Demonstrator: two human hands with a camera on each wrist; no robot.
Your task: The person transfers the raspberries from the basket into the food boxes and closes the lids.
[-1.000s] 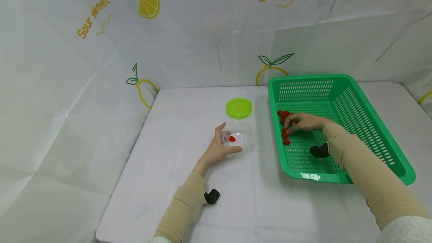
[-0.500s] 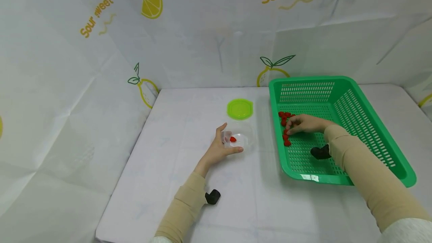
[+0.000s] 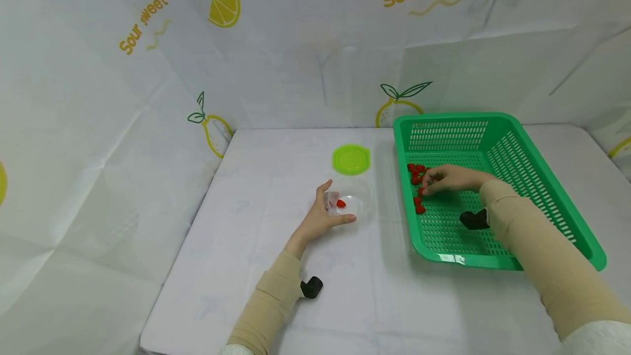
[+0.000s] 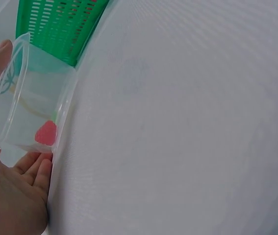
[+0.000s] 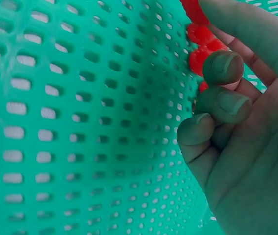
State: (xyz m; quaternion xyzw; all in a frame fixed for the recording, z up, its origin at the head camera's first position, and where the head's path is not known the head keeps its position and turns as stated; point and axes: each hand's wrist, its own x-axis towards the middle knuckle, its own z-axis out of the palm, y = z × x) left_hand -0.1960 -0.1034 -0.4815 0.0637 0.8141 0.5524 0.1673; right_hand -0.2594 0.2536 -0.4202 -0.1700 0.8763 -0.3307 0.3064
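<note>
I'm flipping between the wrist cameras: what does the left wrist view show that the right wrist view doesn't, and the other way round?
Only left wrist: the left hand round the clear container, one red piece inside it, and a broad stretch of white tabletop.

Only right wrist: the right hand pinching another red piece, with more red pieces in plain sight beyond its fingers.

Both: the green basket, seen from outside on the left, from inside on the right.
</note>
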